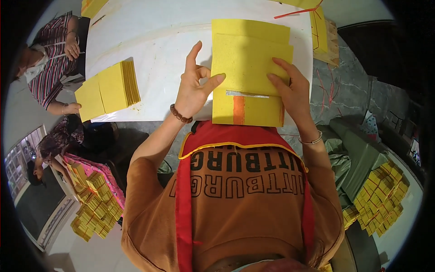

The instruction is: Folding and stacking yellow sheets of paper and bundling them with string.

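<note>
My white counter [149, 41], upper centre, carries a yellow stack [111, 86] at left, yellow sheets [251, 63] right of centre, red string [299, 12] upper right.

"How do the yellow rectangular paper sheets [251, 63] lie?"
"Stacked, edges out of line, at the near edge of the white table [158, 59]."
"Any markings?"
"An orange stripe [239, 111] and a thin silvery strip [247, 94], toward the lower end."

From my remote station I see, over the near right of the white rectangular table [149, 45], a rectangular yellow paper stack [251, 61]; on its near left lies an oblong yellow paper pile [108, 89]. Right of the table, thin red strings [331, 90] lie on the grey marbled floor [352, 84].
</note>
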`<state>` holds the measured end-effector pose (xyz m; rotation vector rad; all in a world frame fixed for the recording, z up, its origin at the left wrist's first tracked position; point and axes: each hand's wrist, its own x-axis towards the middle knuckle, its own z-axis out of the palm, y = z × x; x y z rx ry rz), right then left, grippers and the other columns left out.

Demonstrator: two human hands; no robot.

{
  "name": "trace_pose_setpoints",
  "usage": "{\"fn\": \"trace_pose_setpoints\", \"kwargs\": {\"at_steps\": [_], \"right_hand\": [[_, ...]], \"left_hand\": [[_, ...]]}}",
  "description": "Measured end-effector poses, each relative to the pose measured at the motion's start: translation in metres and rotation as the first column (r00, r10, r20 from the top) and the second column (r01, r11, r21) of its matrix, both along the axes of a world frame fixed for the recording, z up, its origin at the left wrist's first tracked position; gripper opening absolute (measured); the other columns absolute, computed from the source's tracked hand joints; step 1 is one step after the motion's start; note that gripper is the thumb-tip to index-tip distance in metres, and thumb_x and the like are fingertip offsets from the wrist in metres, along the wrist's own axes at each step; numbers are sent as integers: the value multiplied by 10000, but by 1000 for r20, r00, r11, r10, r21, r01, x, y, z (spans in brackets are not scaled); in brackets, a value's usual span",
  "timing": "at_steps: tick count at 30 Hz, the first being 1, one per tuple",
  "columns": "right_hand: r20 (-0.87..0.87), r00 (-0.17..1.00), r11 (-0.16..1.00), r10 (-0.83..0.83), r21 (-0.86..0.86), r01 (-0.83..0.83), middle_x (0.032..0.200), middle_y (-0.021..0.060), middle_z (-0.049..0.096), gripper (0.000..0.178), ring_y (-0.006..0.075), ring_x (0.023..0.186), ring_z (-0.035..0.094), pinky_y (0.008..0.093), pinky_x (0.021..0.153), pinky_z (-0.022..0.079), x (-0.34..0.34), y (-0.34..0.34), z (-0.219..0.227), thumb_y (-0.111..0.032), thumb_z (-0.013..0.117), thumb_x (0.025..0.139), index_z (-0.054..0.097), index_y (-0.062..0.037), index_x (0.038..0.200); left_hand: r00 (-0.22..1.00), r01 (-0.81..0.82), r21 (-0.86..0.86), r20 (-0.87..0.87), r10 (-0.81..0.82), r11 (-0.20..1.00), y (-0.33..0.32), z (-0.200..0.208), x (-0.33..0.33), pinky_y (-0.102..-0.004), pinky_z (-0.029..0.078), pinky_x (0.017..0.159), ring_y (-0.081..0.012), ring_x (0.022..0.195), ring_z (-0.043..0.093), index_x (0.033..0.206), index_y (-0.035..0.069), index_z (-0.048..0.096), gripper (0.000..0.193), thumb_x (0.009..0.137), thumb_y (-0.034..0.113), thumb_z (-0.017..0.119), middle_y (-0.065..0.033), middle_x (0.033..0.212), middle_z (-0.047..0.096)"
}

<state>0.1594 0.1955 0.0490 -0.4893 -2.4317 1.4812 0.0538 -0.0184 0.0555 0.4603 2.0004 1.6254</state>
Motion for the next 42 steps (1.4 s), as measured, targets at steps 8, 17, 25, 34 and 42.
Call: {"fn": "trace_pose_setpoints", "kwargs": {"at_steps": [8, 17, 25, 34, 42], "right_hand": [[-16, 1000, 999, 7, 32, -7, 844, 129, 598, 334, 251, 744, 592, 316, 666, 462, 5, -4, -3, -88, 670, 784, 599, -48, 1108], [-25, 1000, 999, 14, -52, -15, 864, 137, 603, 341, 252, 771, 602, 313, 681, 467, 3, -2, -7, -77, 669, 782, 594, -32, 1111], [-5, 1000, 1000, 25, -4, -25, 949, 148, 629, 338, 272, 842, 622, 324, 733, 477, 2, -1, -6, -90, 662, 783, 597, -34, 1110], [-30, 999, 999, 38, -7, -38, 972, 157, 632, 329, 297, 870, 627, 313, 729, 485, 1, 1, -6, -76, 647, 786, 597, -32, 1108], [149, 940, 685, 308, 651, -328, 1446, 132, 311, 571, 284, 1314, 329, 613, 1025, 138, 38, -24, 10, -419, 546, 852, 445, -135, 1337]], "left_hand": [[930, -47, -180, -367, -23, 982, -3, -16, 9, -263, 404, 734, -89, 662, 491, 1370, 33, 281, 666, 809, 28, 640, 4, 645, 517], [896, -126, -317, -442, -29, 940, -1, 0, 10, -335, 242, 851, -152, 856, 468, 1230, 72, 487, 466, 800, 141, 652, -19, 854, 552], [313, 374, -385, -804, -506, 844, 39, 27, 3, -422, 369, 971, -308, 1198, 430, 1166, 12, 557, 508, 724, 224, 691, -133, 1195, 538], [333, 494, -517, -630, -702, 699, 34, 4, 20, -435, 235, 1082, -303, 1323, 310, 1340, -7, 386, 838, 718, 488, 653, -177, 1377, 386], [319, 529, -553, -574, -754, 644, 35, 3, 15, -444, 222, 1084, -315, 1337, 278, 1316, -22, 404, 781, 758, 474, 635, -189, 1402, 349]]}}
